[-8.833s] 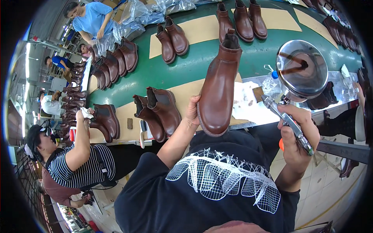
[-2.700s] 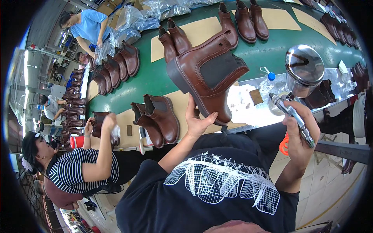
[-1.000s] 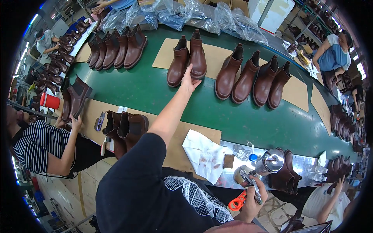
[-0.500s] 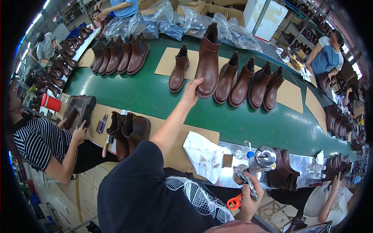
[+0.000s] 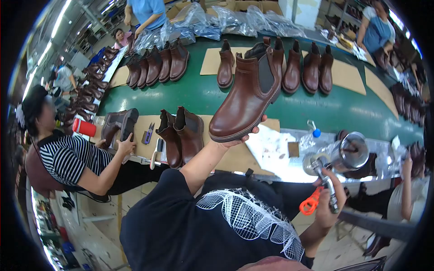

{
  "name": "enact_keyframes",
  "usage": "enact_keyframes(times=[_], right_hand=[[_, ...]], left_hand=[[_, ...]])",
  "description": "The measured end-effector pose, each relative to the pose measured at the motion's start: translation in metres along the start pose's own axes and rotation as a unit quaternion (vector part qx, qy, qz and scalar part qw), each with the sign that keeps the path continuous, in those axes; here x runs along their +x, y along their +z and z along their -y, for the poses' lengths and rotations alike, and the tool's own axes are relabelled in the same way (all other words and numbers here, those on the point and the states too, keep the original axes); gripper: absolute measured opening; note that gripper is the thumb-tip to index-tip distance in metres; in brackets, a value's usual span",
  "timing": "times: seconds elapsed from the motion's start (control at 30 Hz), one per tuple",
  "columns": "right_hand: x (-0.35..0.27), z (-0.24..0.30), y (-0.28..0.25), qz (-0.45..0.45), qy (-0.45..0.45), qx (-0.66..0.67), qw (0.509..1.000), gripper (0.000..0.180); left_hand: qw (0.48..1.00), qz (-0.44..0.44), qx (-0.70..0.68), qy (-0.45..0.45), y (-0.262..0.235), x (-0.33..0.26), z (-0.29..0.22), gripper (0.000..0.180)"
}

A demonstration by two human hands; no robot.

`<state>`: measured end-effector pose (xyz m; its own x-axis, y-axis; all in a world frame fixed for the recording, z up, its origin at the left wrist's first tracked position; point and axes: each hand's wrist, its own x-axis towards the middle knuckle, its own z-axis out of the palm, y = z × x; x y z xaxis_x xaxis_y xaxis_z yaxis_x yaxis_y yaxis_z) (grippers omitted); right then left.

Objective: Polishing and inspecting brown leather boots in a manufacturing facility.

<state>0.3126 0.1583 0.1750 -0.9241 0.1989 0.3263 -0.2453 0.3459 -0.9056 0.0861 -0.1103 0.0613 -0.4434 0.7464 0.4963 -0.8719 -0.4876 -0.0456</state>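
My left hand [image 5: 236, 142] is closed around the sole of a brown leather ankle boot [image 5: 242, 104], holding it above the bench. The boot's toe points to the lower left, and a dark elastic panel shows on its side. In my right hand [image 5: 329, 201] is a metal spray gun [image 5: 326, 180] with a silver cup [image 5: 353, 151]. Below it hangs an orange coil [image 5: 309, 204]. Under the held boot lie a stained white cloth [image 5: 271, 151] and a small brown block [image 5: 294, 149].
Other brown boots stand in rows on the green bench [image 5: 199, 99], and a pair of boots [image 5: 183, 135] stands at its near edge. A co-worker in stripes [image 5: 74, 156] handles a boot [image 5: 120, 126] on my left. A blue-capped bottle [image 5: 312, 137] lies near the cup.
My left hand has brought the boot from the far row toward me and turned it side-on. The spray gun in my right hand has shifted right in the view.
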Motion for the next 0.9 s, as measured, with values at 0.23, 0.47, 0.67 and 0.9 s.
enact_keyframes(times=[0.23,0.47,0.67,0.9], right_hand=[[-0.002,0.032,0.008,-0.057,-0.059,-0.034,0.996,0.057],[0.009,0.042,0.02,-0.04,-0.086,-0.039,0.995,0.056],[0.012,0.049,0.027,-0.056,-0.045,-0.04,0.997,0.055],[0.016,0.05,0.032,-0.027,-0.05,-0.066,0.996,0.049]], left_hand=[[0.987,-0.097,-0.079,-0.097,-0.017,-0.025,0.034,0.088],[0.986,-0.136,0.06,-0.08,-0.011,-0.031,0.042,0.093],[0.99,-0.124,0.018,-0.069,-0.013,-0.045,0.045,0.082],[0.988,-0.1,-0.052,-0.103,-0.01,-0.049,0.046,0.073]])
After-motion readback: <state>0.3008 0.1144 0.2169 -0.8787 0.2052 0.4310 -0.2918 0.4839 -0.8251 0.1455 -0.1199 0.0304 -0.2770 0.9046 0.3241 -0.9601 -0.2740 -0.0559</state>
